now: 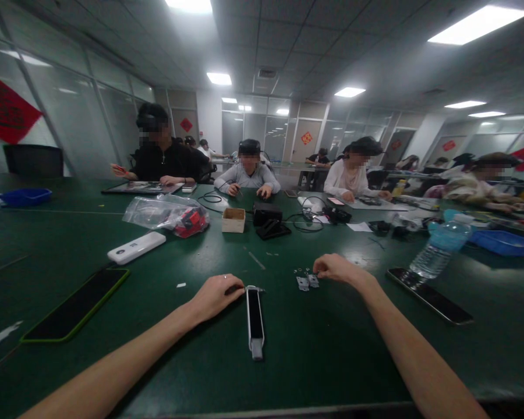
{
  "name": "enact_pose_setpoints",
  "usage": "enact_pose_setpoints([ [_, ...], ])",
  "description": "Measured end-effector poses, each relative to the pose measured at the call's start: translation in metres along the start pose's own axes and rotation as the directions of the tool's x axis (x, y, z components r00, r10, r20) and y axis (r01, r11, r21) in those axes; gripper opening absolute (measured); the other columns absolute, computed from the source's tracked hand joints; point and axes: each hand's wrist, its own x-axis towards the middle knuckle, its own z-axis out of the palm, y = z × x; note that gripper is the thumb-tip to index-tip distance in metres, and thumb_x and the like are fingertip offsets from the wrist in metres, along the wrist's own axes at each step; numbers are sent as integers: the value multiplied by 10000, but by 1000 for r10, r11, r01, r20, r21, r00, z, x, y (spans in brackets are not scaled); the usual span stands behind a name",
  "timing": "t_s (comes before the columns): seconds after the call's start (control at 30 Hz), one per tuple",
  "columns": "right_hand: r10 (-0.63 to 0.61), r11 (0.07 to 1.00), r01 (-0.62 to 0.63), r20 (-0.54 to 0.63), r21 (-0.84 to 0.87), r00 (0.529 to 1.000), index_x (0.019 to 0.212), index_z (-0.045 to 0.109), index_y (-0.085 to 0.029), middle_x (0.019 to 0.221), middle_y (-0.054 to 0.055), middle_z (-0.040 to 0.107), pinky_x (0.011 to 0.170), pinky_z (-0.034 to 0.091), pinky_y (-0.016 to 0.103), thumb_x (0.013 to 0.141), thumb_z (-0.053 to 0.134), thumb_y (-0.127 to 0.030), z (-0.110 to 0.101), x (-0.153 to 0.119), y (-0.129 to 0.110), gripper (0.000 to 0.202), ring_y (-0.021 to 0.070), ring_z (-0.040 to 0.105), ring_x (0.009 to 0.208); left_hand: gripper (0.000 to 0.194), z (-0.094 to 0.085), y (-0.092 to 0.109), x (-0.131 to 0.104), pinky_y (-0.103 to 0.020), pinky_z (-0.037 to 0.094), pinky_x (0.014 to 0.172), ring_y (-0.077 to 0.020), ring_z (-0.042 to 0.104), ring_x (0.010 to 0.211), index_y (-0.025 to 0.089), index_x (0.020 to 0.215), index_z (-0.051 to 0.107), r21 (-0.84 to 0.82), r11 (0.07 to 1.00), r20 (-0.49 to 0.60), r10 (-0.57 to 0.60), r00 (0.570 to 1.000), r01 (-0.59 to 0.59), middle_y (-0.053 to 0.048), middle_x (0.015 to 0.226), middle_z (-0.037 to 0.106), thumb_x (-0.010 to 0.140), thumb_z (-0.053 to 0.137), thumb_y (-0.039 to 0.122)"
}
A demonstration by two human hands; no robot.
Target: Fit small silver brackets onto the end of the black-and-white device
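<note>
A slim device with a black face and white rim (255, 317) lies lengthwise on the green table (323, 361). At its upper left end is my left hand (220, 295), its fingers curled with the fingertips touching or close to that end; whatever they may pinch is too small to make out. Small grey metal parts (303, 283) lie in a group to the right of the device. Beside them, my right hand (332, 267) is bent down with its fingertips near the table at the group's upper right edge. Those fingertips are partly hidden.
A phone with a green edge (76, 305) and a white power bank (137, 248) lie left. Further back are a plastic bag (168, 215), a small box (233, 221) and a black box (267, 214). A bottle (441, 247) stands by a phone (430, 295) at right. People sit opposite.
</note>
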Motion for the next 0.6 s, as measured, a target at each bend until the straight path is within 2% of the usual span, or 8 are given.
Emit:
enact_pose_setpoints([
  [0.27,23,999,-24,30,42,999,860,692,-171,872,48,694,648,429,207,731,584,-169,5,6,2,169,159,629,787,200,-2,2,0,-216,440,679,-135,597,747,192,971,650,15,1000,8,12,1000,-12,-21,890,654,897,500,301],
  [0.47,78,994,-83,62,74,995,796,680,-150,799,49,678,593,399,206,703,538,-147,8,7,4,170,145,614,716,193,-7,10,0,-210,434,643,-128,580,694,175,983,653,35,999,25,-15,1000,14,-22,855,647,871,527,271],
  [0.6,133,986,-142,98,91,986,749,664,-147,747,45,661,552,376,212,694,558,-222,11,9,8,141,142,600,672,194,-9,13,-1,-207,432,633,-121,577,682,175,986,649,39,999,28,-17,999,16,-20,860,643,864,534,273],
])
